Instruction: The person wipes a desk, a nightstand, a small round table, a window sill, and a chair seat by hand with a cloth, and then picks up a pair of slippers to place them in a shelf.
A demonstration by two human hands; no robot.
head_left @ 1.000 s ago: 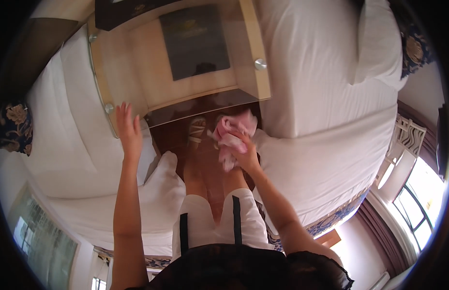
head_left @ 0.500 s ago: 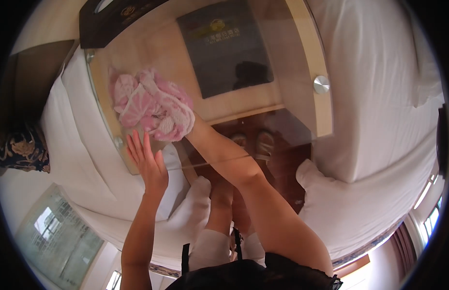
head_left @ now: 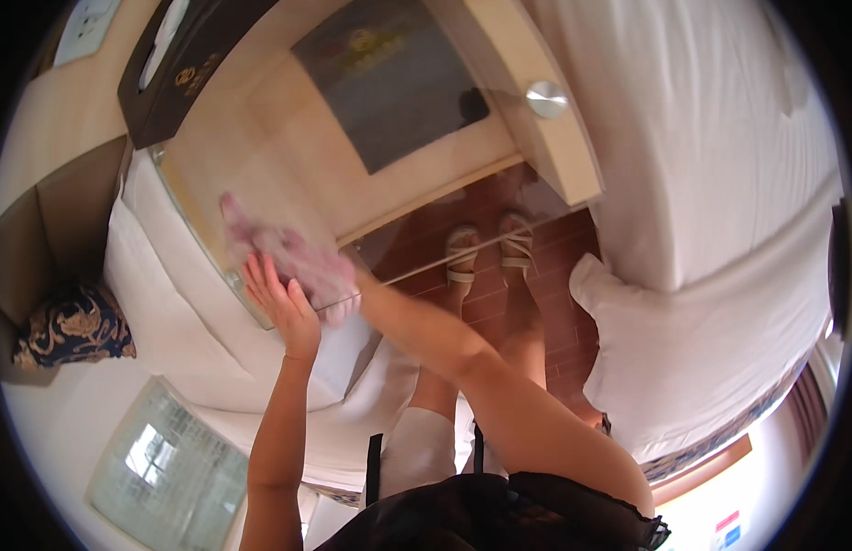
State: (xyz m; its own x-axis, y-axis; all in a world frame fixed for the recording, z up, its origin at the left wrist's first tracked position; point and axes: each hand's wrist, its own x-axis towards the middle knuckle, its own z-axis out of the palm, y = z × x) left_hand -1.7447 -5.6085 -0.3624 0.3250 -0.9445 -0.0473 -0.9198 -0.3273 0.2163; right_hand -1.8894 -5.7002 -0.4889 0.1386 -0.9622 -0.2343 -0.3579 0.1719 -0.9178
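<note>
A pink-and-white cloth [head_left: 307,262], bunched and blurred, lies over the near left corner of the glass-topped desk [head_left: 279,138], close to the left edge. The right forearm [head_left: 426,326] reaches leftward across the near edge to the cloth. The right hand is covered by the cloth and blur, so I cannot tell how its fingers are set. The left hand [head_left: 293,314] is at the near left corner, its fingers straight and near together, the thumb a little apart, overlapping the cloth in view; whether they touch it I cannot tell.

Under the glass lies a dark sheet [head_left: 389,87], away from the near edge. Toward the far left stands a dark box [head_left: 173,78] with something white in it. White covers [head_left: 701,312] flank the left and right edges. Beyond the left edge sits a dark flowered cushion [head_left: 82,326].
</note>
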